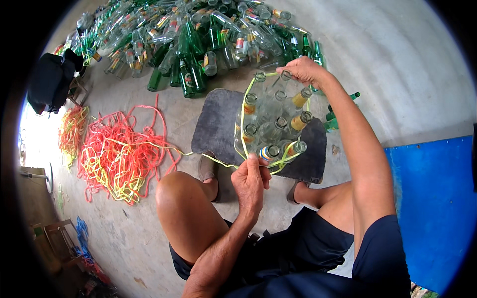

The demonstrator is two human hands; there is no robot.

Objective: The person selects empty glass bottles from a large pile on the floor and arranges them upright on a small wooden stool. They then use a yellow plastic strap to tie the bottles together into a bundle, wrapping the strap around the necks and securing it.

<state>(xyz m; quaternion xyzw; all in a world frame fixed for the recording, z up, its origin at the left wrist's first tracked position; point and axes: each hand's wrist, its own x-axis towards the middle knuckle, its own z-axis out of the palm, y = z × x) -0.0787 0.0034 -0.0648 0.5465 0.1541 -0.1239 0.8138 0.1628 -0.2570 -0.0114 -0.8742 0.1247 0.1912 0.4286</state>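
Note:
Several clear glass bottles (274, 128) stand upright in a close group on a dark, worn board (220, 123) in front of me. A yellow-green plastic strap (243, 115) runs around the group, near the bottle necks. At the near side, my left hand (250, 178) pinches the strap between thumb and fingers, beside a bottle with a blue and yellow neck label. My right hand (303, 72) is at the far side, its fingers on the strap by the mouth of a far bottle. The strap's tail leads left from my left hand.
A large heap of green and clear bottles (186, 44) lies beyond the board. Tangled red and yellow strap (119, 156) covers floor at the left. Green bottles (331, 121) lie right of the board, near a blue panel (432, 208). Black cloth (50, 82) hangs at upper left.

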